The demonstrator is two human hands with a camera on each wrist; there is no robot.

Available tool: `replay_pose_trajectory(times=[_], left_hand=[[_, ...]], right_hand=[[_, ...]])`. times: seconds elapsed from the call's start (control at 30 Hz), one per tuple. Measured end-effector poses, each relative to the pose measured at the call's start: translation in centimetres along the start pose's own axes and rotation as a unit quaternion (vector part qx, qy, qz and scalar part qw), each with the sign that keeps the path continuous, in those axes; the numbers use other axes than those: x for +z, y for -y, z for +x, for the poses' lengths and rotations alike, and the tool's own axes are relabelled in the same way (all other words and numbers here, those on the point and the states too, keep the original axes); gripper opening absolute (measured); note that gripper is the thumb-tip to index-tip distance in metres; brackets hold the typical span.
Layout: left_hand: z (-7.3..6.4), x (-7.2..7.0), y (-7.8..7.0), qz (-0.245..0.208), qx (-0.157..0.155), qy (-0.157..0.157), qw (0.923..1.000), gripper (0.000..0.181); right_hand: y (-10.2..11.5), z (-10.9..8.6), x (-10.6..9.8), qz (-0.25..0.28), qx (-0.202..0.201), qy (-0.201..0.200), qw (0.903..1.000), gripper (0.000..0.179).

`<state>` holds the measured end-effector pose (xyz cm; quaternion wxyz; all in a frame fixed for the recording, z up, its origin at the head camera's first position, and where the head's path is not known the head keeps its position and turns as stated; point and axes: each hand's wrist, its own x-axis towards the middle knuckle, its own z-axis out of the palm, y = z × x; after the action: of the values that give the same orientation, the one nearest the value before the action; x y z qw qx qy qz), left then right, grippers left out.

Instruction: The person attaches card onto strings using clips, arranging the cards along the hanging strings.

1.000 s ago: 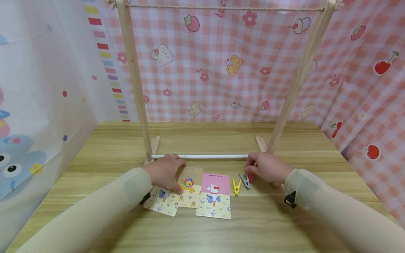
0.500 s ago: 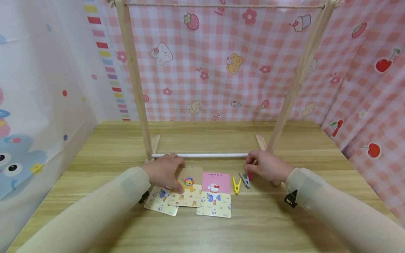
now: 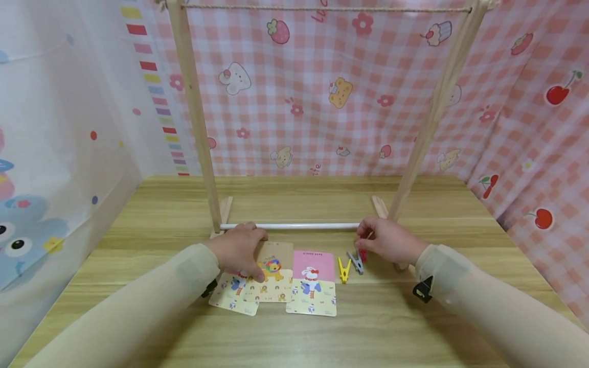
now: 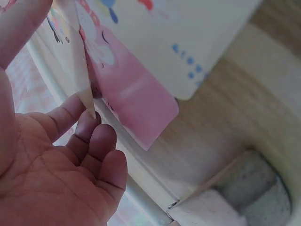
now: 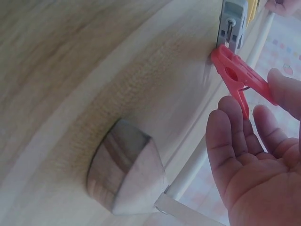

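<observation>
My left hand [image 3: 236,250] pinches a tan-and-cream card with a lion [image 3: 278,289] between thumb and fingers; the left wrist view shows its corner at the fingertips. This card overlaps a cream card [image 3: 234,300] on its left, which is partly hidden under the hand. To its right lies a pink-and-cream card with a rabbit [image 3: 315,266]. My right hand [image 3: 391,243] pinches the handle end of a red clothespin [image 5: 237,73]. Beside that, a grey clothespin [image 3: 356,262] and a yellow clothespin [image 3: 343,271] lie on the table.
A wooden frame [image 3: 195,122] stands over the table [image 3: 294,340], with a rope [image 3: 322,8] strung across its top. A white rod [image 3: 303,226] joins its posts low down, just behind both hands. Patterned cloth [image 3: 294,122] hangs behind and at the sides.
The lion card's lower left corner, earlier beneath the left cream card, now lies over it. My right hand stays at the red clothespin with hardly any movement.
</observation>
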<state>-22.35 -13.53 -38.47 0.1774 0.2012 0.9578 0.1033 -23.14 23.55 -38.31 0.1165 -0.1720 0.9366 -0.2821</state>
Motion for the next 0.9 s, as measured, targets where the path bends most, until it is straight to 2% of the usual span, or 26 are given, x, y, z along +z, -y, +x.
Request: replay_pose_trajectory(times=[0.17,0.37,0.67,0.9], left_hand=[[-0.2,-0.1,0.0,-0.008,-0.002,-0.014,0.9999,0.093],[-0.2,-0.4,0.1,-0.031,-0.001,-0.037,0.9988,0.079],[0.2,-1.0,0.7,-0.11,0.001,-0.049,0.9928,0.061],[0.0,-1.9,0.9,-0.167,0.011,-0.07,0.9834,0.051]], right_hand=[[0.0,0.0,0.0,0.02,-0.004,-0.005,0.9998,0.019],[0.1,0.1,0.0,0.031,0.001,-0.007,0.9995,0.032],[0.5,0.0,-0.5,0.018,-0.003,-0.004,0.9998,0.027],[0.5,0.3,-0.8,0.037,0.003,-0.018,0.9992,0.032]])
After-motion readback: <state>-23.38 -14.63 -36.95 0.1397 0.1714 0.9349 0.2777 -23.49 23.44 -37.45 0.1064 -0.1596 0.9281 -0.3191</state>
